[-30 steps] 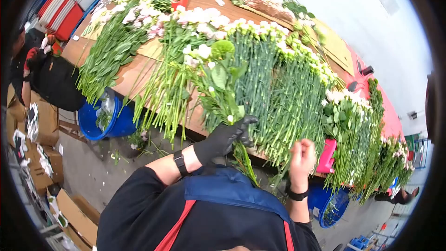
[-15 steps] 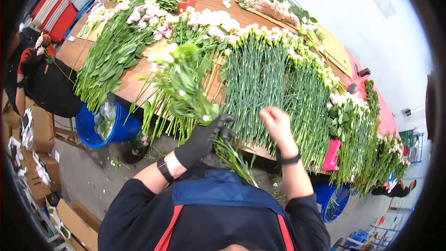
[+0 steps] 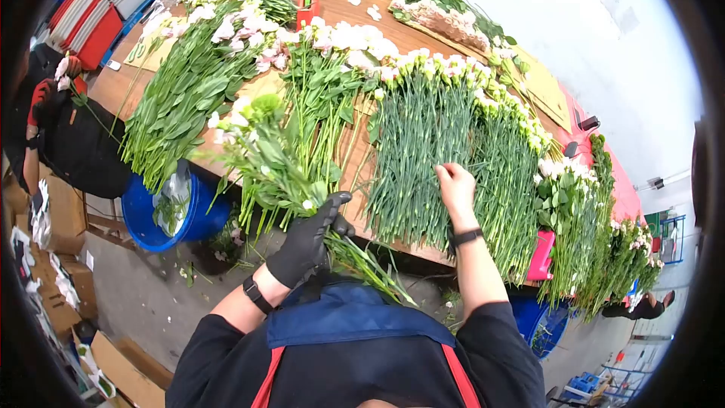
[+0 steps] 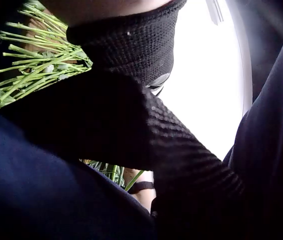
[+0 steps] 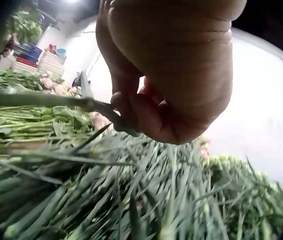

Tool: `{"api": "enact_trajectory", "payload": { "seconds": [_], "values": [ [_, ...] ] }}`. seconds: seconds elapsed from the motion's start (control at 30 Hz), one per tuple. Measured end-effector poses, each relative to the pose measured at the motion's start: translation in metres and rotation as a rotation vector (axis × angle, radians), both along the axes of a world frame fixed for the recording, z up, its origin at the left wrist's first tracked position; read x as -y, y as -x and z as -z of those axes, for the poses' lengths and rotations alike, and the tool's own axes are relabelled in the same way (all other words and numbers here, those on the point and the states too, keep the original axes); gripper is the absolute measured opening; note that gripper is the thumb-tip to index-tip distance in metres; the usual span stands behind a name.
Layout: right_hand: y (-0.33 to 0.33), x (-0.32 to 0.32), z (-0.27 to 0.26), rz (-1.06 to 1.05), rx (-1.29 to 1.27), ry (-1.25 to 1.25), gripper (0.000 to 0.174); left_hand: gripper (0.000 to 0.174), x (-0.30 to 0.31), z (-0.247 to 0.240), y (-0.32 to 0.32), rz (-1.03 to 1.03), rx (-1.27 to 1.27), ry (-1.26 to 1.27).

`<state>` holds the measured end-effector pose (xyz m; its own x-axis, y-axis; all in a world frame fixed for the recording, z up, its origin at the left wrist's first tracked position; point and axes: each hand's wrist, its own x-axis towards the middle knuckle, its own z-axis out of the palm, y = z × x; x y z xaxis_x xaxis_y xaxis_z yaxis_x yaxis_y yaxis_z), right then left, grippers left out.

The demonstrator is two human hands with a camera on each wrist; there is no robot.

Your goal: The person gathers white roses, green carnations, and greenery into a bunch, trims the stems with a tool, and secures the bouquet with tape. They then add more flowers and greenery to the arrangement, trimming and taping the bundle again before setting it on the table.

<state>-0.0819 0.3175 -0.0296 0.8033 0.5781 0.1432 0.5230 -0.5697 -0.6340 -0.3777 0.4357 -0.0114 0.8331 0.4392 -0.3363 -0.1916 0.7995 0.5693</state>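
Note:
My left hand (image 3: 306,238), in a black glove, grips a mixed bouquet (image 3: 276,162) with white blooms and a fuzzy green head. The bouquet leans to the upper left, its cut stems (image 3: 362,264) pointing toward the lower right. In the left wrist view, the dark glove (image 4: 136,50) fills much of the picture and hides the grip. My bare right hand (image 3: 458,193) hovers over the row of dark-green stems (image 3: 415,159). Seen from the right wrist, that hand (image 5: 166,85) pinches a green stem (image 5: 46,99) between thumb and fingers.
Leafy pink-white flowers (image 3: 181,83) lie at the table's left, with a red tape dispenser (image 3: 307,7) behind. A pink dispenser (image 3: 541,255) sits at the near edge. Blue bins (image 3: 198,208) stand below. Another person's gloved hand (image 3: 41,98) is at far left; someone stands across the table.
My left hand has carried the bouquet leftward and tilted it further left. The right hand has risen from the table's near edge and moved over the dark-green stems.

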Motion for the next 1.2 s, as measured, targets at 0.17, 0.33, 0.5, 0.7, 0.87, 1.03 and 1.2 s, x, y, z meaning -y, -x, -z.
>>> {"api": "enact_trajectory", "payload": {
  "seconds": [0.17,0.33,0.5,0.7,0.87,1.03,1.2],
  "values": [
    [0.055,0.055,-0.055,-0.095,-0.044,-0.120,0.016,0.044,0.010,-0.005,-0.028,0.046,-0.011,-0.154],
    [0.093,0.079,-0.084,-0.255,-0.127,-0.107,0.009,0.052,0.020,-0.002,-0.073,0.177,0.056,-0.232],
    [0.083,0.081,-0.087,-0.468,-0.186,-0.021,0.010,0.046,0.039,-0.004,-0.121,0.141,0.137,-0.208],
    [0.020,0.098,-0.102,-0.700,-0.155,0.194,0.024,0.036,0.046,-0.007,-0.164,0.243,0.033,-0.511],
    [-0.106,0.132,-0.133,-1.026,-0.385,0.322,0.040,0.038,0.046,-0.055,-0.199,0.382,0.007,-0.753],
    [-0.317,0.121,-0.147,-0.215,-0.199,0.320,0.026,0.040,0.057,-0.027,-0.218,0.288,-0.262,-0.967],
    [-0.520,0.105,-0.045,-0.013,0.178,0.426,0.024,0.047,0.061,-0.017,-0.232,-0.008,-0.438,-0.394]
  ]
}}
